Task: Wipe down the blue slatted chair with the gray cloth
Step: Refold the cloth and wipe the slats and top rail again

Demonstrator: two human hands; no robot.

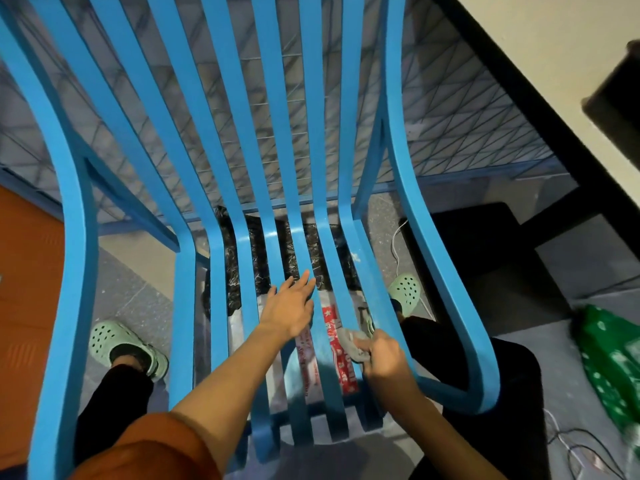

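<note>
We are resting our left hand on the chair seat, fingers straight; our right hand is clutching the gray cloth.

Indoor light, moderate and even, source out of frame. Soft sheen on blue slatted chair at slat bend. Mottled shadow across wire mesh behind. Left hand well lit; right hand and gray cloth it grips half shaded. Strong wide-angle bowing at edges: green bag and dark object at right smeared, soft
</note>
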